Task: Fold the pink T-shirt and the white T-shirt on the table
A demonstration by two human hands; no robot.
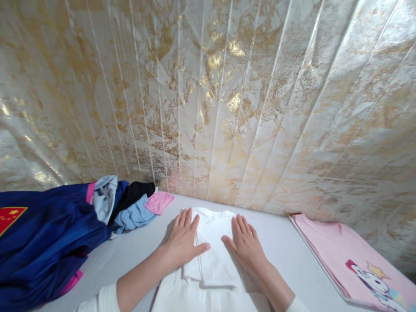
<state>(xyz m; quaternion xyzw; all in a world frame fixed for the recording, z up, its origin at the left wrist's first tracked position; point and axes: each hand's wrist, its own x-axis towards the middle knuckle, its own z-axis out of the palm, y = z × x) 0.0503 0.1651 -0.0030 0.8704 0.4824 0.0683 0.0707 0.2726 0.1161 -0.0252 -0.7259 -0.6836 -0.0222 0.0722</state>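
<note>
A white garment lies folded on the white table, close to the wall. My left hand rests flat on its left side with the fingers stretched out and the thumb pointing right. My right hand presses flat on its right side, fingers together and extended toward the wall. Neither hand grips the cloth. Both wrists show white sleeve cuffs at the bottom edge.
A heap of clothes, mostly dark blue with light blue, black and pink pieces, lies at the left. Folded pink shirts with a unicorn print are stacked at the right. A gold-and-white patterned wall rises just behind.
</note>
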